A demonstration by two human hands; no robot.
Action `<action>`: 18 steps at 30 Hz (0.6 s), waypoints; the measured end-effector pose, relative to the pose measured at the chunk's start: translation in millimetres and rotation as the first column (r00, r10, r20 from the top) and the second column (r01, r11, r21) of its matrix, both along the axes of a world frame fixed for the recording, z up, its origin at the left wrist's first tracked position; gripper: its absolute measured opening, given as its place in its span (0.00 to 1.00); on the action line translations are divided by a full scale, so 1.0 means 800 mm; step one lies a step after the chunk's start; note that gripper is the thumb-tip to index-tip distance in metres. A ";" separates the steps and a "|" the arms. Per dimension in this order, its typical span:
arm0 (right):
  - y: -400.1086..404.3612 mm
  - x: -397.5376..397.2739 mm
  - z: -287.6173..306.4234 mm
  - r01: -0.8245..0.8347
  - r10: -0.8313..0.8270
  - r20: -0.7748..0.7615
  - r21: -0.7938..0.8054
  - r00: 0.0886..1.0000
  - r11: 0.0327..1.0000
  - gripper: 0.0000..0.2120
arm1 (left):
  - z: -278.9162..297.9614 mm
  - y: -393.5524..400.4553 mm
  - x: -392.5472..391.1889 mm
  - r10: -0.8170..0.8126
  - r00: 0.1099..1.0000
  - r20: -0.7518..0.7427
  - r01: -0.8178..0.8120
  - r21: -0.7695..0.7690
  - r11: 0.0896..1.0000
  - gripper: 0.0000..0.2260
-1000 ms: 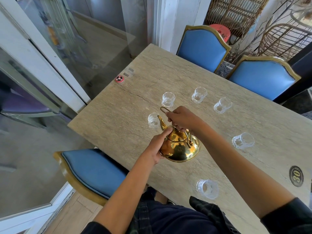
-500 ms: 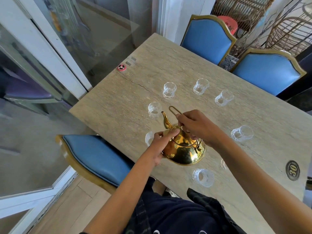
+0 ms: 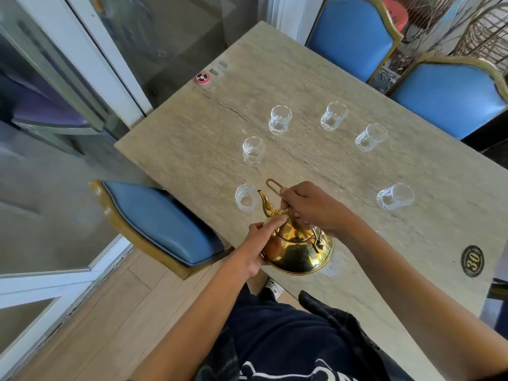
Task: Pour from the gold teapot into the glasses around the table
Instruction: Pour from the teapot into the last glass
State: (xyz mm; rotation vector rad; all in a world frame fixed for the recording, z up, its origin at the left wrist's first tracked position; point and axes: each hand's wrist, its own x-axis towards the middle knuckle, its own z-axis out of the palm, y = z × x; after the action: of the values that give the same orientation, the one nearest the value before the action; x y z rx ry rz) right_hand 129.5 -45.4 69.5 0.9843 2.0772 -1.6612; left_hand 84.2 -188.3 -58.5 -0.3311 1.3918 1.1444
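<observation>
A polished, round-bellied gold metal teapot (image 3: 298,250) was tilted spout-first toward a small cut-pattern clear glass (image 3: 245,198) near the worktop's edge. Five more such glasses stood upright in an arc beyond, another partly hidden behind the teapot.

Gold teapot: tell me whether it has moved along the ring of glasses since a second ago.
Yes. The gold teapot has come toward the person: its spout, earlier at the glass farther up the table, now points at the nearer glass.
</observation>
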 end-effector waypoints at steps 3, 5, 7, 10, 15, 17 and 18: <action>-0.009 -0.006 -0.003 -0.007 0.006 0.017 0.008 1.000 1.000 0.21 | -0.021 -0.006 0.007 0.027 1.000 0.002 -0.027 -0.010 1.000 0.59; -0.014 -0.009 -0.005 0.000 0.000 0.026 0.001 1.000 1.000 0.20 | -0.031 -0.009 0.009 0.035 0.999 0.000 -0.035 -0.011 0.999 0.61; -0.017 -0.013 -0.008 -0.005 0.005 0.040 -0.008 0.999 1.000 0.20 | -0.034 -0.011 0.010 0.034 0.999 -0.004 -0.034 -0.008 0.999 0.61; -0.018 -0.019 -0.013 -0.019 0.019 0.070 -0.003 0.997 1.000 0.21 | -0.035 -0.013 0.011 0.029 1.000 0.008 -0.029 0.004 1.000 0.61; -0.014 -0.026 -0.017 -0.019 0.018 0.107 0.005 0.994 1.000 0.21 | -0.030 -0.012 0.008 0.016 1.000 0.023 -0.017 0.032 0.999 0.55; -0.012 -0.029 -0.018 -0.024 0.022 0.112 0.014 0.993 1.000 0.21 | -0.029 -0.011 0.006 0.005 1.000 0.029 -0.006 0.035 0.999 0.53; -0.011 -0.031 -0.019 -0.026 0.025 0.115 0.014 0.993 1.000 0.21 | -0.027 -0.011 0.005 0.001 0.999 0.032 -0.003 0.034 0.999 0.53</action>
State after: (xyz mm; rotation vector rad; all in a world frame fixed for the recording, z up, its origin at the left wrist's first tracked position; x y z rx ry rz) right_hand 104.9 -54.5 54.2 1.0283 2.0225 -1.5410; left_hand 88.4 -196.9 -80.3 -0.3256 1.3431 1.1582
